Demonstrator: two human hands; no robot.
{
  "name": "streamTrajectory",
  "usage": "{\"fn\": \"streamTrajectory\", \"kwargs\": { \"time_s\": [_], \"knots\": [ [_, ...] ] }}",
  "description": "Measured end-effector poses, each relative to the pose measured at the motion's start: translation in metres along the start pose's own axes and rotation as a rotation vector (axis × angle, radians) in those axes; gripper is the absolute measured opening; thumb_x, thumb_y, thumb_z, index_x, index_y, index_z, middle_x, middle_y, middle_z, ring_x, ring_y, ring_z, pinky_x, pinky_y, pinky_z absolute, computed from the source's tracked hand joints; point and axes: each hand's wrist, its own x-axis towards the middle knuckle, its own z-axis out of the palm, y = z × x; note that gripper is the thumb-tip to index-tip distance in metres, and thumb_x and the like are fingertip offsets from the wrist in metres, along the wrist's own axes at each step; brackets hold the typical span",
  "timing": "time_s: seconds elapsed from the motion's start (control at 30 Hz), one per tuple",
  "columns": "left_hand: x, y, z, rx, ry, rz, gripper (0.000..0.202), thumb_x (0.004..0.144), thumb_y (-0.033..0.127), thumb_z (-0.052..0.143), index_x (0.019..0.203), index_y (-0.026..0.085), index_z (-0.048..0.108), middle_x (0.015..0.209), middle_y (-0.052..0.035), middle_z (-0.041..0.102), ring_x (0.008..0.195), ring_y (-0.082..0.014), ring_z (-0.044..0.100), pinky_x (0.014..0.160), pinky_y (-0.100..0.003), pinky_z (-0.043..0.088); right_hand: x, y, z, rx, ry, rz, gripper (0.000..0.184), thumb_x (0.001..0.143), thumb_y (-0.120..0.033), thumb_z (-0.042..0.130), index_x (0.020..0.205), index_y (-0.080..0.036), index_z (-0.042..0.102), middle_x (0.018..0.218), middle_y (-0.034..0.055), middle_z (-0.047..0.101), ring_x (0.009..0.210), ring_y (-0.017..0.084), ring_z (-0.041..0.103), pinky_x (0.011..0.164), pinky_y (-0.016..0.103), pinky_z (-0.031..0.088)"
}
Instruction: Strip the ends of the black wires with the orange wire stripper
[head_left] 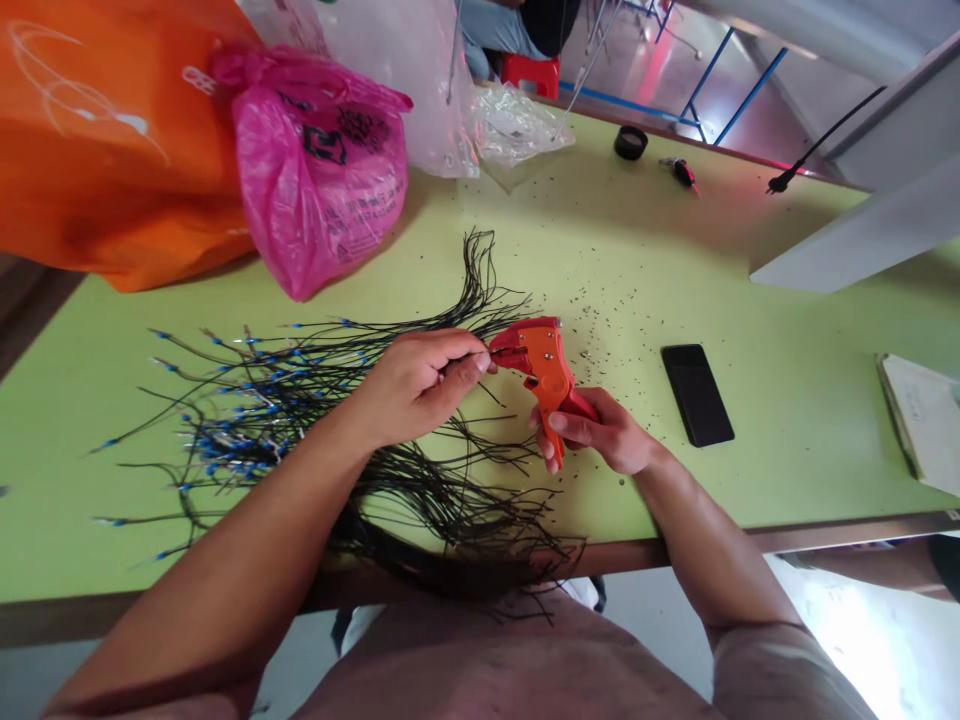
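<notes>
My right hand (600, 432) is wrapped round the handles of a red and orange wire stripper (546, 362), its jaws facing left. Pinched between the thumb and forefinger of my left hand (420, 385) is a thin black wire, its end at the stripper's jaws; the fingers partly hide it. Under and around my left forearm lies a big spread of black wires (420, 490). Many carry blue connectors (232, 445) at their left ends. Some wires hang over the table's front edge.
Tiny black scraps dot the green table (787, 430). A black phone (697, 395) lies to the right, near a notebook (922, 420). At the back are a pink bag (322, 190), an orange bag (112, 130), a black ring (631, 142) and a plug (780, 183). Someone sits beyond.
</notes>
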Motion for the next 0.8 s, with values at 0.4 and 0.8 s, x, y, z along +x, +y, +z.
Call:
{"fn": "streamTrajectory", "kwargs": {
  "time_s": [0.4,0.8],
  "knots": [
    [-0.003,0.006,0.009,-0.038,0.099,0.002,0.031,0.099,0.038,0.059,0.078,0.02,0.073,0.054,0.005,0.049,0.05,-0.0123,0.04,0.054,-0.026,0.033,0.003,0.01,0.008,-0.117,0.176,-0.048,0.056,0.1,-0.063,0.072,0.068,-0.02,0.055,0.046,-0.0026,0.058,0.035,0.01,0.049,0.04,0.023,0.035],
    [-0.003,-0.005,0.025,-0.072,-0.018,-0.096,0.04,0.106,0.048,0.056,0.108,0.018,0.081,0.101,-0.0083,0.085,0.084,-0.021,0.075,0.075,-0.029,0.055,0.013,0.012,-0.018,0.258,0.212,-0.199,0.05,0.094,-0.066,0.071,0.113,-0.021,0.064,0.088,0.0049,0.073,0.075,0.021,0.077,0.048,0.022,0.034]
  ]
}}
